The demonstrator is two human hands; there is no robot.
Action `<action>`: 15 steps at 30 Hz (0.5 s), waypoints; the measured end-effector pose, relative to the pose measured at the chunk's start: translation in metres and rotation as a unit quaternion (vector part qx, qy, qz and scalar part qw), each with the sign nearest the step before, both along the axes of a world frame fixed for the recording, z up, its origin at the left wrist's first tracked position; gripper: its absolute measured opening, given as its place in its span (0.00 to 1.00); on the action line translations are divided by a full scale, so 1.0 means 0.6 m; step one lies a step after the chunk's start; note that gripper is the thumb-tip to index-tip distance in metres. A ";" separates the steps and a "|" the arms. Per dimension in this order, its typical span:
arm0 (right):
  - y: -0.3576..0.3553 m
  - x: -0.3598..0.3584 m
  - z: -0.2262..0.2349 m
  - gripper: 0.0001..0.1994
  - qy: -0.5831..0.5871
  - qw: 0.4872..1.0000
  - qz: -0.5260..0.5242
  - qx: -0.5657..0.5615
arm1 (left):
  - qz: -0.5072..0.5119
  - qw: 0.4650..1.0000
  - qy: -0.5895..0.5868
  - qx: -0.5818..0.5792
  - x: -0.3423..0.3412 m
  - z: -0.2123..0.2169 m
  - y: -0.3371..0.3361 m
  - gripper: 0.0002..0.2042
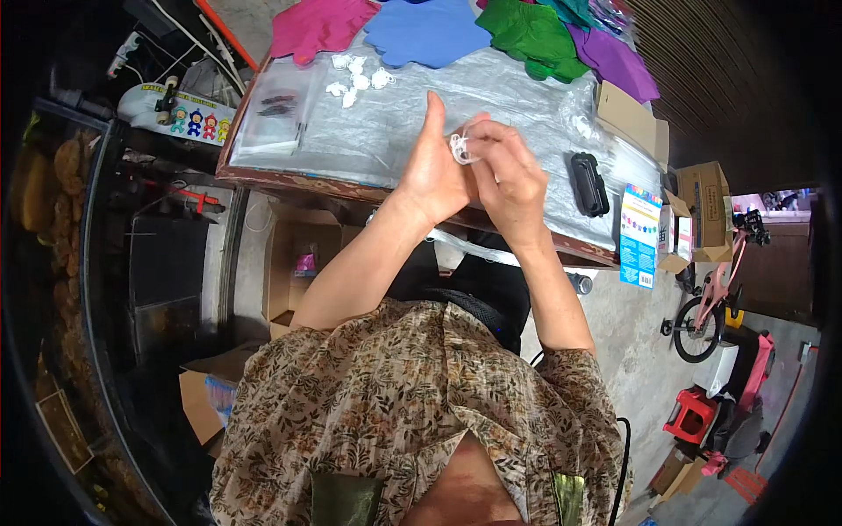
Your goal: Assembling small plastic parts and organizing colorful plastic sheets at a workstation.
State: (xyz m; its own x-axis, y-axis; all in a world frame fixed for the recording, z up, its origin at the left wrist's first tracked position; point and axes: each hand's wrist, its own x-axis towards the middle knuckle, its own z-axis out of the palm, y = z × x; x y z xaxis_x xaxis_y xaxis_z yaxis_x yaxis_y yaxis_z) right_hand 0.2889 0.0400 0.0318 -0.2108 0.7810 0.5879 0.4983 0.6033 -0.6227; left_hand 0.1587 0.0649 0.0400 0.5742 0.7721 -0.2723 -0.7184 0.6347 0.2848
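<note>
My left hand (432,171) is raised over the near edge of the table, its thumb stretched upward. Its other fingers reach to the right and are partly covered by my right hand. My right hand (510,180) has its fingers bent and pinched on a small coil of white string (460,149), which sits between both hands, close to the left palm. Farther off, several similar small white string bundles (358,81) lie in a loose group on the grey plastic table cover (368,140).
Pink (320,26), blue (425,33), green (535,39) and purple (614,63) pieces line the far edge. A clear plastic bag stack (274,114) lies left; a black case (588,184) and a blue printed card (640,232) lie right. Cardboard boxes (704,210) stand beyond.
</note>
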 end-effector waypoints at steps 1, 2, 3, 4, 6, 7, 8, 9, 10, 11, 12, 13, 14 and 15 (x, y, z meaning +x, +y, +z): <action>0.001 -0.003 0.001 0.15 -0.024 0.999 -0.004 0.037 | 0.000 1.000 0.000 0.000 -0.002 -0.002 0.002 0.35; -0.003 -0.003 0.003 0.15 -0.023 0.999 -0.004 0.037 | 0.006 1.000 0.004 0.022 -0.003 -0.008 0.005 0.35; -0.011 0.002 0.007 0.15 -0.044 0.999 0.030 0.008 | 0.011 0.999 0.007 0.044 -0.004 -0.015 0.010 0.34; -0.019 0.005 0.014 0.15 -0.065 0.996 0.064 -0.020 | 0.016 0.998 0.010 0.066 -0.004 -0.022 0.015 0.34; -0.021 0.009 0.024 0.16 -0.085 0.990 0.101 -0.049 | 0.042 0.992 0.053 0.111 -0.018 -0.033 0.024 0.34; -0.019 0.011 0.028 0.18 -0.020 0.995 0.080 -0.059 | 0.065 0.981 0.095 0.155 -0.026 -0.038 0.028 0.35; -0.017 0.012 0.031 0.19 0.046 0.995 0.058 -0.069 | 0.088 0.966 0.138 0.198 -0.031 -0.044 0.029 0.37; -0.015 0.011 0.033 0.21 0.111 0.990 0.036 -0.079 | 0.090 0.966 0.139 0.197 -0.027 -0.052 0.025 0.37; -0.013 0.009 0.034 0.21 0.110 0.990 0.028 -0.080 | 0.121 0.960 0.151 0.204 -0.006 -0.034 0.012 0.37; -0.006 -0.006 0.035 0.23 0.136 0.986 -0.009 -0.099 | 0.151 0.952 0.162 0.211 0.015 -0.015 -0.001 0.37; 0.005 -0.027 0.035 0.24 0.163 0.979 -0.041 -0.116 | 0.186 0.941 0.176 0.220 0.026 -0.006 -0.006 0.37; 0.012 -0.041 0.036 0.26 0.189 0.970 -0.074 -0.133 | 0.182 0.942 0.175 0.220 0.031 -0.006 -0.007 0.37; 0.016 -0.049 0.030 0.26 0.190 0.970 -0.079 -0.133 | 0.187 0.941 0.161 0.234 0.037 -0.009 -0.007 0.37; 0.022 -0.056 0.014 0.27 0.203 0.969 -0.063 -0.127 | 0.194 0.938 0.148 0.248 0.040 -0.014 -0.006 0.38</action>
